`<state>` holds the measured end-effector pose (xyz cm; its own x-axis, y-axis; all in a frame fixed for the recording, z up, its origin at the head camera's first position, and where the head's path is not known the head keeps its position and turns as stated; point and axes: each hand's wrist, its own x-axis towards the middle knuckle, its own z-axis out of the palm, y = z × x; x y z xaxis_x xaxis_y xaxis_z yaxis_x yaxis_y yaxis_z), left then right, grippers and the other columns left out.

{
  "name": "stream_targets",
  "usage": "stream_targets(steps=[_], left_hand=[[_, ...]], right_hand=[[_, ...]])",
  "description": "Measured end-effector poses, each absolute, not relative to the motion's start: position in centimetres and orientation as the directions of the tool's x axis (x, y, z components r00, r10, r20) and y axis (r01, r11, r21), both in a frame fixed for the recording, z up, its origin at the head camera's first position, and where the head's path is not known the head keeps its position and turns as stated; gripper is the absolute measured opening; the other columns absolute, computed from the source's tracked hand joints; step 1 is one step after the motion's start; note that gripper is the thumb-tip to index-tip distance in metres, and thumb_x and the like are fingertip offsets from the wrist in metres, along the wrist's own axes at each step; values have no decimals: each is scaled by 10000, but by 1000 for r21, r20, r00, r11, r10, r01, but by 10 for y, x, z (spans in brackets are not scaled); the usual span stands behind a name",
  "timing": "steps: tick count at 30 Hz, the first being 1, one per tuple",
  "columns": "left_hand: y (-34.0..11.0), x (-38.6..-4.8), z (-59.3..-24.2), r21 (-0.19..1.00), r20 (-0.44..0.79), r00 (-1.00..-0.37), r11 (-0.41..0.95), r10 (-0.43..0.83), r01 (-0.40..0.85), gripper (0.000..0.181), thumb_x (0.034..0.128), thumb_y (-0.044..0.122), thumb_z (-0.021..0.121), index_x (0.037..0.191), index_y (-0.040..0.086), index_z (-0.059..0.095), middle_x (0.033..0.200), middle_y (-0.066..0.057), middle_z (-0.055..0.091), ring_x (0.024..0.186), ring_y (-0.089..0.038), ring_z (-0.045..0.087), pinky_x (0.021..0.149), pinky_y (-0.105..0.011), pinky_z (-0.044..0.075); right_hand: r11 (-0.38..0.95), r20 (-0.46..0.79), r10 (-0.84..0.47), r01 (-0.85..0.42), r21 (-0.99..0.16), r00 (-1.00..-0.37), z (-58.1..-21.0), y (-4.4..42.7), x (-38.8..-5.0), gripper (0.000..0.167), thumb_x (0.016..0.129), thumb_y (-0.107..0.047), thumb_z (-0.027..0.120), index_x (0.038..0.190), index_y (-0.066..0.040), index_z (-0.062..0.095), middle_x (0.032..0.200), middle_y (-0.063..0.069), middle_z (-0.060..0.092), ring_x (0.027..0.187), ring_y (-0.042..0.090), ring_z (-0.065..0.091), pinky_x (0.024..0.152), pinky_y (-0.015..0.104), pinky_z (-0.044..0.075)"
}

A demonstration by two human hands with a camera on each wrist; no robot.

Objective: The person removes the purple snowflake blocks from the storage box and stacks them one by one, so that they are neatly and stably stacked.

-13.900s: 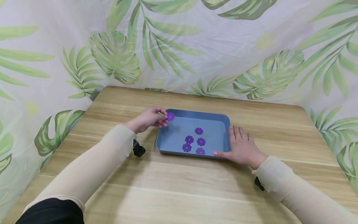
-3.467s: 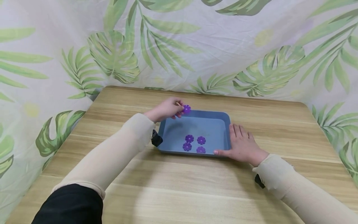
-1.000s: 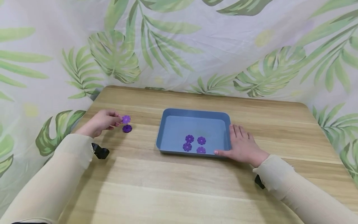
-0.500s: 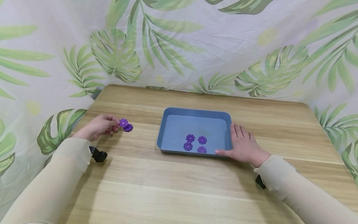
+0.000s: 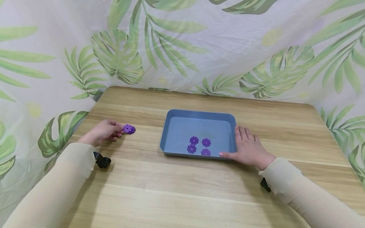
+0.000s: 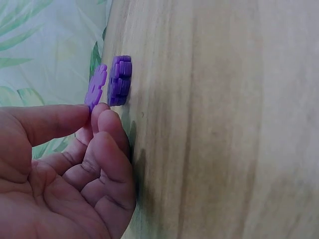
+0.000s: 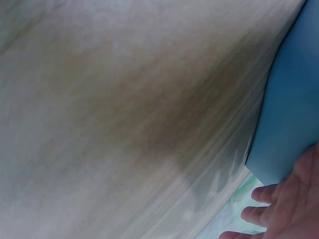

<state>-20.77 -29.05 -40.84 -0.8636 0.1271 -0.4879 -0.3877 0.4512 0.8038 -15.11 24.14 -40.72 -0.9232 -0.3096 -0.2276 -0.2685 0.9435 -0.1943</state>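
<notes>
A bright purple disc (image 6: 96,87), thin and flower-like with a rim cut by regular notches, is pinched by the thumb and fingers of the left hand (image 5: 107,130), just beside a darker purple stack (image 6: 119,82) on the bench (image 5: 171,190); the stack's layers are too blurred to count surely. Well apart, the right hand (image 5: 248,148) lies with fingers extended along the blue tray (image 5: 199,125), where four similar discs (image 5: 192,148) lie, the nearest partly hidden by the rim.

A blue tray (image 5: 196,126) and a stack of purple discs (image 6: 120,82) sit well apart on a wood-grain table (image 5: 182,186).
</notes>
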Motion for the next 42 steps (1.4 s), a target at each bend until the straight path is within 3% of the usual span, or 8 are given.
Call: stream_targets(steps=[25,42], left_hand=[[-287,-208,-406,779,-503,-856,492,120,-389,337,1105,150,455,1299,-121,505,972,-25,657,815,-96,616,672,-238,540],[-286,-206,-407,795,-479,-869,482,127,-368,287,1107,144,446,1244,-98,512,969,-31,640,819,-100,604,679,-246,541]], right_hand=[[944,-237,-305,-260,-203,-922,-403,240,-150,1317,844,-855,535,1578,141,85,1639,357,114,1501,547,109,1145,735,127],[944,-235,-305,-261,-201,-923,-405,240,-150,1318,843,-856,534,1578,142,85,1640,355,116,1499,548,116,1143,738,131]])
